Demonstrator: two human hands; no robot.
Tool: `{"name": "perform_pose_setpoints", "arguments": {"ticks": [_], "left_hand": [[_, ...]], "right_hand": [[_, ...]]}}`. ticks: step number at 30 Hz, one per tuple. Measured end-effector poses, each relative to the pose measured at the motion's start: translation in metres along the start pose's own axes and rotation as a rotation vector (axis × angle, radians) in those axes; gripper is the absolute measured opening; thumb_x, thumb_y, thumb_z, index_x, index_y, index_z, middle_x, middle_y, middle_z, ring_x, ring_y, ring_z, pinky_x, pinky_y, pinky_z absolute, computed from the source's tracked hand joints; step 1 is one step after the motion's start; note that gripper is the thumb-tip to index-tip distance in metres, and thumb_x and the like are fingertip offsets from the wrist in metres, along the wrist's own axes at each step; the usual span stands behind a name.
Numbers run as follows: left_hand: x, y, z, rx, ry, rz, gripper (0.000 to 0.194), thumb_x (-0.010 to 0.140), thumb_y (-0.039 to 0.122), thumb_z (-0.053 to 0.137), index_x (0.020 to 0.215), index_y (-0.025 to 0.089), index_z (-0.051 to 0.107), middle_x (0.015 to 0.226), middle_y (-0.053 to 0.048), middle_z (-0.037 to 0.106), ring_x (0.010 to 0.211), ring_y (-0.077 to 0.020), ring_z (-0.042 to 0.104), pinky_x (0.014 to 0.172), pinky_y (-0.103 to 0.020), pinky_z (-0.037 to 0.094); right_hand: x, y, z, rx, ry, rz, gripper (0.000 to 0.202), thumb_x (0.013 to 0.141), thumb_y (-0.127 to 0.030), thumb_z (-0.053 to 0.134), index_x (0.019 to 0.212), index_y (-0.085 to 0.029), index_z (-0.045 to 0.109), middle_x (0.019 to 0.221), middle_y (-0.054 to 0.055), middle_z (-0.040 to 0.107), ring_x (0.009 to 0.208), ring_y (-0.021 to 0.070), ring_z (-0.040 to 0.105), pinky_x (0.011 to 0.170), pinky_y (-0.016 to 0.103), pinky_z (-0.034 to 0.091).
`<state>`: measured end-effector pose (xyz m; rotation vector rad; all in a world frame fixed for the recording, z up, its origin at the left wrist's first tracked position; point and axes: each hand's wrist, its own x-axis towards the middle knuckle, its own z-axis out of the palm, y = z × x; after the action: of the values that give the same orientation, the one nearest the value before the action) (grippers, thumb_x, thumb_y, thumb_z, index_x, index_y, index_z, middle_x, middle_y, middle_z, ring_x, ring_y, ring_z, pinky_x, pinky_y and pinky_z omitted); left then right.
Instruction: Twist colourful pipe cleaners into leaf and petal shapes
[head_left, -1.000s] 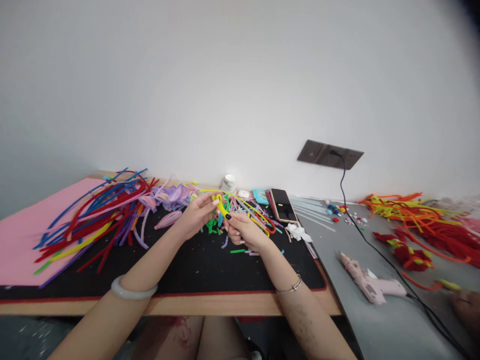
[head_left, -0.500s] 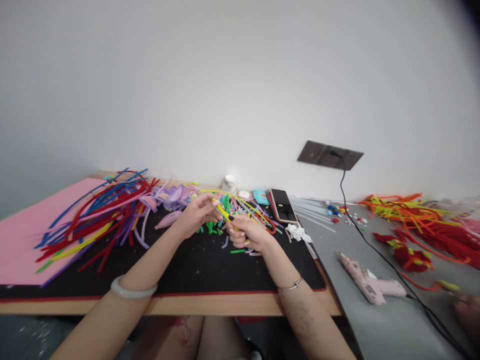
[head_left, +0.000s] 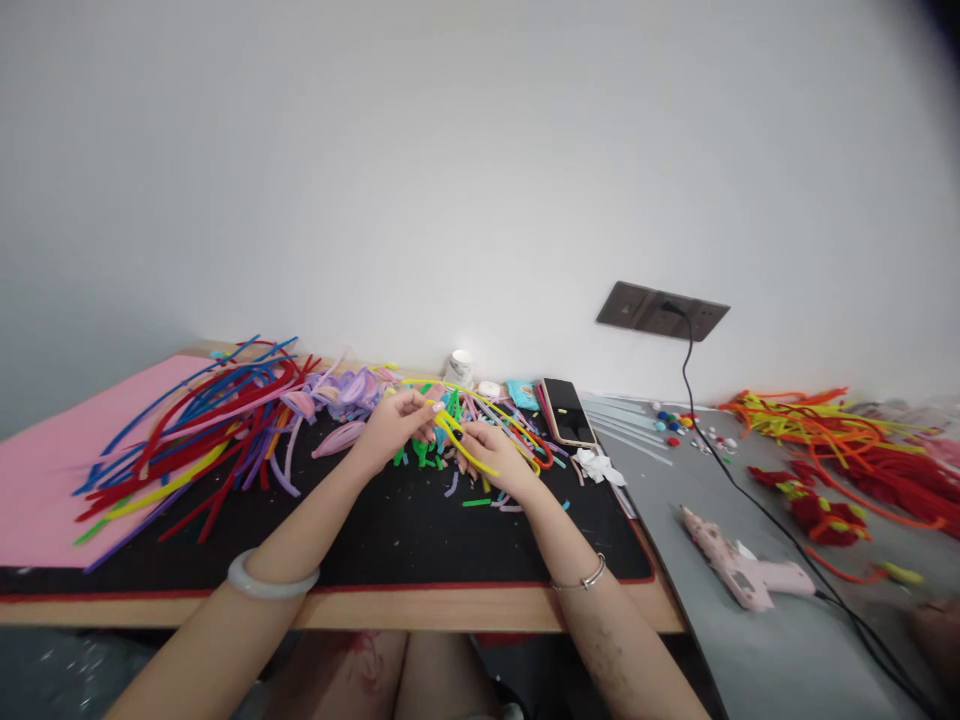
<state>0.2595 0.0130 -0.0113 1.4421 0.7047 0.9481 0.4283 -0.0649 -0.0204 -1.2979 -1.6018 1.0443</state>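
Note:
Yellow pipe cleaners [head_left: 478,461] run between my two hands above the black mat [head_left: 360,545]. My left hand [head_left: 399,425] pinches their upper left end between thumb and fingers. Around their middle my right hand [head_left: 489,455] is closed, its fingers partly hidden, with a yellow strand lying across it. Beneath and behind both hands are green pieces [head_left: 424,452] and short multicoloured scraps. A pink-and-purple bunch of fuzzy loops [head_left: 352,392] rests beyond my left hand.
Long red, blue and purple pipe cleaners [head_left: 217,420] lie left on pink sheets [head_left: 45,470]. A phone [head_left: 568,412] and white cup [head_left: 459,367] stand near the wall. Right are a pink glue gun [head_left: 739,570], its cable, small pompoms [head_left: 673,422] and red-orange pipe cleaners [head_left: 885,460].
My right hand has turned, its back now more upward, and more of the yellow strands show, spread across it to the lower right. My left hand has barely moved.

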Motion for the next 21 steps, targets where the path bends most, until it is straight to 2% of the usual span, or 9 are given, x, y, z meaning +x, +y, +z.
{"name": "perform_pose_setpoints", "arguments": {"ticks": [4, 7, 10, 13, 15, 17, 19, 21], "left_hand": [[0.001, -0.003, -0.001, 0.029, 0.011, -0.019, 0.041, 0.065, 0.051, 0.074, 0.065, 0.017, 0.052, 0.049, 0.002, 0.061, 0.044, -0.0127, 0.058, 0.047, -0.023, 0.046], [0.002, -0.004, -0.003, 0.026, 0.045, 0.004, 0.04, 0.069, 0.052, 0.07, 0.065, 0.018, 0.05, 0.05, 0.002, 0.06, 0.045, -0.0122, 0.057, 0.047, -0.023, 0.045], [0.004, -0.006, -0.008, 0.126, 0.163, 0.087, 0.034, 0.077, 0.05, 0.061, 0.066, 0.019, 0.05, 0.048, 0.004, 0.053, 0.043, -0.011, 0.051, 0.046, -0.022, 0.04], [0.008, -0.007, -0.017, 0.402, 0.328, 0.208, 0.022, 0.08, 0.039, 0.057, 0.07, 0.02, 0.053, 0.056, 0.003, 0.053, 0.05, -0.0133, 0.051, 0.054, -0.025, 0.041], [0.009, -0.007, -0.022, 0.563, 0.433, 0.329, 0.013, 0.077, 0.032, 0.059, 0.08, 0.019, 0.058, 0.077, -0.003, 0.061, 0.072, -0.0191, 0.058, 0.072, -0.031, 0.045], [0.009, -0.005, -0.023, 0.624, 0.486, 0.436, 0.018, 0.076, 0.029, 0.06, 0.09, 0.019, 0.06, 0.098, -0.008, 0.06, 0.092, -0.0243, 0.057, 0.085, -0.036, 0.043], [0.006, -0.002, -0.02, 0.584, 0.424, 0.444, 0.024, 0.077, 0.032, 0.059, 0.097, 0.019, 0.062, 0.102, -0.009, 0.059, 0.091, -0.024, 0.057, 0.082, -0.035, 0.045], [0.001, 0.003, -0.013, 0.467, 0.227, 0.347, 0.03, 0.08, 0.038, 0.058, 0.103, 0.02, 0.061, 0.093, -0.005, 0.062, 0.072, -0.0186, 0.058, 0.065, -0.03, 0.047]], "right_hand": [[0.003, 0.005, -0.002, -0.076, 0.12, -0.012, 0.026, 0.091, -0.034, 0.044, 0.073, -0.018, 0.053, 0.055, -0.001, 0.056, 0.042, 0.0099, 0.045, 0.044, 0.022, 0.034], [0.005, 0.008, -0.006, 0.052, 0.292, -0.02, 0.027, 0.086, -0.043, 0.052, 0.075, -0.018, 0.057, 0.06, 0.002, 0.057, 0.049, 0.0124, 0.049, 0.046, 0.023, 0.037], [0.006, 0.007, -0.014, 0.27, 0.428, -0.052, 0.034, 0.082, -0.052, 0.054, 0.082, -0.019, 0.059, 0.067, 0.004, 0.059, 0.056, 0.0146, 0.053, 0.052, 0.026, 0.043], [0.005, 0.003, -0.023, 0.387, 0.494, -0.078, 0.039, 0.08, -0.056, 0.055, 0.09, -0.019, 0.059, 0.069, 0.003, 0.058, 0.051, 0.0127, 0.05, 0.047, 0.026, 0.041], [0.003, 0.001, -0.026, 0.387, 0.493, -0.075, 0.041, 0.079, -0.057, 0.057, 0.093, -0.018, 0.06, 0.066, 0.002, 0.056, 0.044, 0.0099, 0.042, 0.041, 0.024, 0.033], [0.003, 0.0, -0.026, 0.376, 0.448, -0.058, 0.04, 0.079, -0.056, 0.057, 0.092, -0.018, 0.061, 0.06, -0.001, 0.05, 0.04, 0.007, 0.033, 0.038, 0.022, 0.024], [0.002, -0.001, -0.023, 0.37, 0.351, -0.037, 0.038, 0.08, -0.054, 0.058, 0.089, -0.017, 0.061, 0.055, -0.004, 0.043, 0.038, 0.0052, 0.026, 0.037, 0.021, 0.018], [0.001, -0.002, -0.018, 0.336, 0.219, -0.013, 0.038, 0.08, -0.053, 0.057, 0.087, -0.016, 0.062, 0.053, -0.005, 0.041, 0.038, 0.0046, 0.024, 0.037, 0.021, 0.017]]}}
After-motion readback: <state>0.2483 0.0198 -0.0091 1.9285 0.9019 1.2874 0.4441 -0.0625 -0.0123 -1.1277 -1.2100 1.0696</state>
